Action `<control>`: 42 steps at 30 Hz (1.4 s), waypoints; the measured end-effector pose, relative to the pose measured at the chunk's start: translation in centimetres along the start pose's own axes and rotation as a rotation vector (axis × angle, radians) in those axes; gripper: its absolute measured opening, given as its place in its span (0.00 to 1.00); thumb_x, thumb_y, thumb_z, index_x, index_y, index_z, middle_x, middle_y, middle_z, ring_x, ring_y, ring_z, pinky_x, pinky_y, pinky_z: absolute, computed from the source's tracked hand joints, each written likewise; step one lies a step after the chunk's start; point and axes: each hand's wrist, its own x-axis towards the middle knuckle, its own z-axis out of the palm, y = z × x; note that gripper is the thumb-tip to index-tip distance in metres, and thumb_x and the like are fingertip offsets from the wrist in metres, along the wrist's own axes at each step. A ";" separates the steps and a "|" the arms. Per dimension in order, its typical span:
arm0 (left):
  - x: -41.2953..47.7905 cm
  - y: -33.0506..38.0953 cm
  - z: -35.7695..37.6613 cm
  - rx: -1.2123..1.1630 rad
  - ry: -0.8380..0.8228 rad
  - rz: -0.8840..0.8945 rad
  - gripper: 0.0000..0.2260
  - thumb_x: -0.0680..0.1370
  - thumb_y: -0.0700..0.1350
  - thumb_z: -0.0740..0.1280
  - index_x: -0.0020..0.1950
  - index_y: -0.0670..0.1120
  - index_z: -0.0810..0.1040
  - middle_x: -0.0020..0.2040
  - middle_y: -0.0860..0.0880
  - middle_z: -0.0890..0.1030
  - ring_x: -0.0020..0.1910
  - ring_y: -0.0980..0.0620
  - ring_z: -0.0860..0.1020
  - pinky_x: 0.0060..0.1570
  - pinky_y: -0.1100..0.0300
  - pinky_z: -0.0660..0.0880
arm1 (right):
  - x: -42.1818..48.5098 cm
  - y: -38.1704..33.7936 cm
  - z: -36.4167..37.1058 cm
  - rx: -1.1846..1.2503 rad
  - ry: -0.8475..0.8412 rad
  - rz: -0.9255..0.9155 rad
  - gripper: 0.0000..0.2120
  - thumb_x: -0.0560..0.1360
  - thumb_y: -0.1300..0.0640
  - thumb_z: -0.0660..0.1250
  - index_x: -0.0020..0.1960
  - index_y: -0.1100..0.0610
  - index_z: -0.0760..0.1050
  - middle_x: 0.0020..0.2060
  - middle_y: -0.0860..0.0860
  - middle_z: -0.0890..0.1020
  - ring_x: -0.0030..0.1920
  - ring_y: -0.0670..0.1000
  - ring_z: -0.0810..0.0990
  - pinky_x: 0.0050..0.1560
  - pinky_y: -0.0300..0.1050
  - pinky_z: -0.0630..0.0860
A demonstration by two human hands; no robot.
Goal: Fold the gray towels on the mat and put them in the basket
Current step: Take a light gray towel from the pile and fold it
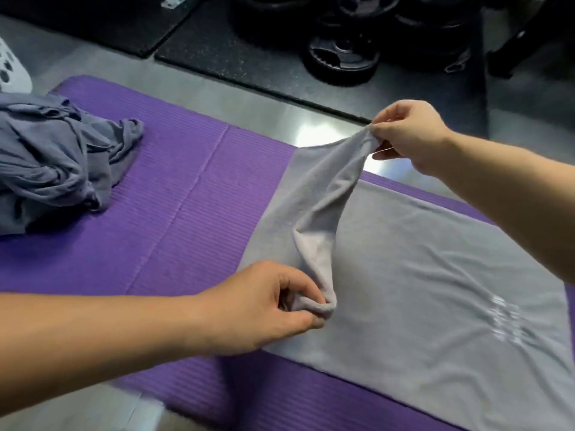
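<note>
Hands pinch the towel's two left corners, left hand near the mat's front edge, right hand lifted at its far edge, likely to fold it over.

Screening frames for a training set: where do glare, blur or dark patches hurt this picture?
Head view: bright glare on the shiny floor just left of the right hand; the pale print on the spread gray towel is smeared by blur; the weight plates at the top sit in deep shadow; the right hand and the left hand, pinching the towel, read clearly.
</note>
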 end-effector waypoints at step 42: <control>17.1 1.9 48.6 0.732 -0.147 0.399 0.09 0.77 0.54 0.62 0.43 0.52 0.79 0.41 0.55 0.74 0.36 0.53 0.76 0.27 0.63 0.66 | -5.7 37.5 -28.9 0.033 0.463 0.248 0.16 0.81 0.63 0.58 0.63 0.56 0.80 0.53 0.45 0.80 0.56 0.42 0.77 0.52 0.24 0.66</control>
